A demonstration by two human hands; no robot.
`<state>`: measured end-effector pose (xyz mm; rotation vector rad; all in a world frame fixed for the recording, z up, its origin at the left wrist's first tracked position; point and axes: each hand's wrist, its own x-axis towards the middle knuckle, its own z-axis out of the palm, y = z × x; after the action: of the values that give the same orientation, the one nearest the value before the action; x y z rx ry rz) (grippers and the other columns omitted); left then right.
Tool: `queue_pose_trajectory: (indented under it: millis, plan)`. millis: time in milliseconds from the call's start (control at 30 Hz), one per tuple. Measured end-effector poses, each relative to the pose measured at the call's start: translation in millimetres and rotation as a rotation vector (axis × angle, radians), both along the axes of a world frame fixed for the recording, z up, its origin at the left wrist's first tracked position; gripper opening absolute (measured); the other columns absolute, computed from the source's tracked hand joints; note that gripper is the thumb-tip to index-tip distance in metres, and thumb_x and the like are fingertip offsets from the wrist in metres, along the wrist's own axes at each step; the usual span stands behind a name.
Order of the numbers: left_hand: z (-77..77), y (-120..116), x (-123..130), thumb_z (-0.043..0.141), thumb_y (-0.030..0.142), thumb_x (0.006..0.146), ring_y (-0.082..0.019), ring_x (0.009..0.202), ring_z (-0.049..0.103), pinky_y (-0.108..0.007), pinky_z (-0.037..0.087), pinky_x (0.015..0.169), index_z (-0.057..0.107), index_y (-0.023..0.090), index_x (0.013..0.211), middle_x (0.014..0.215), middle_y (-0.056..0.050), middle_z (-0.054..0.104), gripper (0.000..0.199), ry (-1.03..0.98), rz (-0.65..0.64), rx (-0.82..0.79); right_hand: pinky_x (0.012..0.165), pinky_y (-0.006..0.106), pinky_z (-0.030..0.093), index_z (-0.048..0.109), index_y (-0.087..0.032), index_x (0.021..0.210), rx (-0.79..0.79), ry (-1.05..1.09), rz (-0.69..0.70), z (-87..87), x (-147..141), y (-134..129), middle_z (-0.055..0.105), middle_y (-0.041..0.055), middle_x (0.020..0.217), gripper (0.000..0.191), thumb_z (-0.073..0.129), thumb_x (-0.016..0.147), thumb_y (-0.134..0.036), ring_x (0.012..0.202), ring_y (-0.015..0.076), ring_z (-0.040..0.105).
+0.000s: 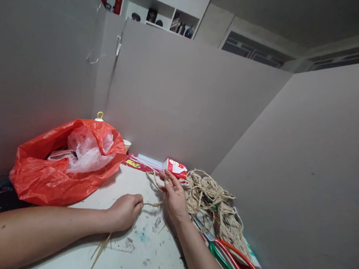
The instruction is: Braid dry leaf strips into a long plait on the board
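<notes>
My left hand (126, 212) is closed in a fist above the white tabletop (148, 254), gripping a thin twisted straw cord (153, 204). The cord runs right from the fist and goes out of sight behind my right hand (174, 197). My right hand has its fingers loosely bent around the cord, and part of the cord curves out past the fingertips. Its exact hold is partly hidden by the palm. Loose straw strands (100, 249) hang below my left wrist. To the right of my right hand lies a heap of coiled straw cord (212, 193).
Large scissors (218, 250) with red and green handles lie beside my right forearm. A red plastic bag (42, 183) holding clear plastic stands at the left. A red-and-white box (177, 168) and a paper cup (127, 144) are at the back, against grey partitions (175, 97).
</notes>
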<state>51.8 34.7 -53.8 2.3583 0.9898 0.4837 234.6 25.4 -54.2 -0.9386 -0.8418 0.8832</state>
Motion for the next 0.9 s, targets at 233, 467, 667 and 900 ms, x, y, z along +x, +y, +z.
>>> queue_pose_trajectory:
  millis: [233, 467, 667, 900]
  plan:
    - [-2.7, -2.0, 0.7, 0.033, 0.030, 0.087, -0.021, 0.070, 0.061, -0.028, 0.035, 0.058, 0.055, 0.022, 0.082, 0.077, -0.006, 0.066, 0.024, 0.233, -0.084, 0.176, 0.078, 0.039, 0.050, 0.063, -0.020, 0.108, -0.183, -0.287, 0.034, -21.2, 7.4, 7.3, 0.069, 0.0114, 0.109, 0.041, 0.066, 0.072, -0.037, 0.096, 0.0258, 0.063]
    - [-4.2, 0.0, -1.3, 0.033, 0.029, 0.087, -0.023, 0.074, 0.063, -0.029, 0.040, 0.063, 0.057, 0.022, 0.088, 0.082, -0.008, 0.068, 0.026, 0.235, -0.107, 0.202, 0.100, 0.040, 0.037, 0.050, -0.024, 0.127, -0.066, -0.453, -0.044, -0.8, -1.7, 12.8, 0.053, 0.0087, 0.133, 0.051, 0.059, 0.078, -0.036, 0.124, 0.0223, 0.046]
    - [-9.4, 18.6, 0.2, 0.030, 0.026, 0.090, -0.022, 0.087, 0.063, -0.029, 0.041, 0.072, 0.058, 0.020, 0.093, 0.091, -0.009, 0.067, 0.030, 0.104, -0.029, 0.138, 0.100, 0.034, 0.037, 0.047, -0.030, 0.131, 0.007, -0.733, -0.031, 56.2, -24.5, 14.3, 0.052, 0.0018, 0.133, 0.054, 0.059, 0.079, -0.029, 0.124, 0.0181, 0.045]
    - [-15.0, 23.4, 1.7, 0.031, 0.026, 0.089, -0.023, 0.088, 0.063, -0.030, 0.042, 0.073, 0.060, 0.018, 0.094, 0.094, -0.011, 0.068, 0.031, 0.042, -0.032, 0.092, 0.072, 0.034, 0.052, 0.070, -0.020, 0.101, -0.262, -1.036, 0.095, 65.7, -31.2, -11.8, 0.072, 0.0054, 0.088, 0.031, 0.062, 0.075, -0.034, 0.079, 0.0198, 0.066]
